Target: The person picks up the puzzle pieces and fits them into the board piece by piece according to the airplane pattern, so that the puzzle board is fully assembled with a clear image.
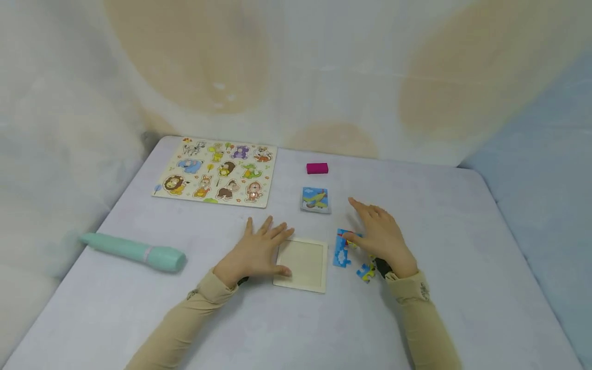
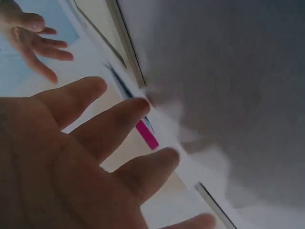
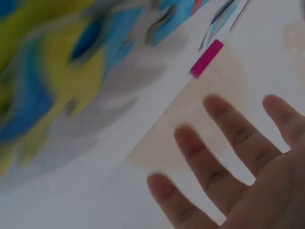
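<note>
A shallow cream puzzle tray with a raised rim lies bare on the table. My left hand is at its left side, fingers spread, the thumb over the tray's lower left; whether it presses on the rim I cannot tell. Over to the right, my right hand hovers above blue and yellow jigsaw pieces and covers part of them. Another jigsaw piece lies by that wrist. In the right wrist view the pieces look large and blurred, and the fingers extend with nothing between them.
Behind the tray is a small picture of a yellow plane, with a magenta block farther back. An animal puzzle board lies at the back left. A mint-green pen-shaped object rests at the left.
</note>
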The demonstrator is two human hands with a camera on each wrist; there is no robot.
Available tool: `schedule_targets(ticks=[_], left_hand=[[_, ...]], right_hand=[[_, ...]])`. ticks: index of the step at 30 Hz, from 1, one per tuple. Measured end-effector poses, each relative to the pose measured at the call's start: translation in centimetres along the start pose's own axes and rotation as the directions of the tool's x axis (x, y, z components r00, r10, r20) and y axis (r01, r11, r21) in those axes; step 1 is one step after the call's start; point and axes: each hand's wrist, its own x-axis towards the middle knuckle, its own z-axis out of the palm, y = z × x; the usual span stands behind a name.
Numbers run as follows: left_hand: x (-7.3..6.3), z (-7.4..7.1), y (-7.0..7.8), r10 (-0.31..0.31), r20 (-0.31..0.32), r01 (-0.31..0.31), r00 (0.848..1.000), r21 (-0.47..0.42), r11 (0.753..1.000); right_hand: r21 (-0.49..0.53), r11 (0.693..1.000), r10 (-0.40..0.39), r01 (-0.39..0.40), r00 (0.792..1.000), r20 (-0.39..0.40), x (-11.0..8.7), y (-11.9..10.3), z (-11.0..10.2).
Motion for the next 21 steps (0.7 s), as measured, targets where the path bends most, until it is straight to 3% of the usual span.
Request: schedule_targets(ticks=[4, 13, 17, 21], left_hand=[[0.0, 0.3, 0.3, 0.023, 0.081, -0.019, 0.996, -0.042, 0.999], [-0.4, 0.3, 0.2, 0.053, 0.099, -0.041, 0.994, -0.119, 0.992], [-0.5, 0.7, 0.1, 0.047, 0.096, -0.035, 0.994, -0.123, 0.992], [-0.4, 0.9, 0.0, 0.048, 0.090, -0.037, 0.995, -0.120, 0.992]], right_hand=[[0.063, 0.997, -0.051, 0.047, 0.997, 0.063, 0.9, -0.8, 0.2], [0.134, 0.989, -0.089, 0.066, 0.980, 0.176, 0.8, -1.3, 1.1], [0.199, 0.980, -0.064, 0.018, 0.972, 0.226, 0.8, -0.9, 1.5], [0.226, 0.971, 0.019, -0.076, 0.970, 0.242, 0.6, -0.4, 1.5]])
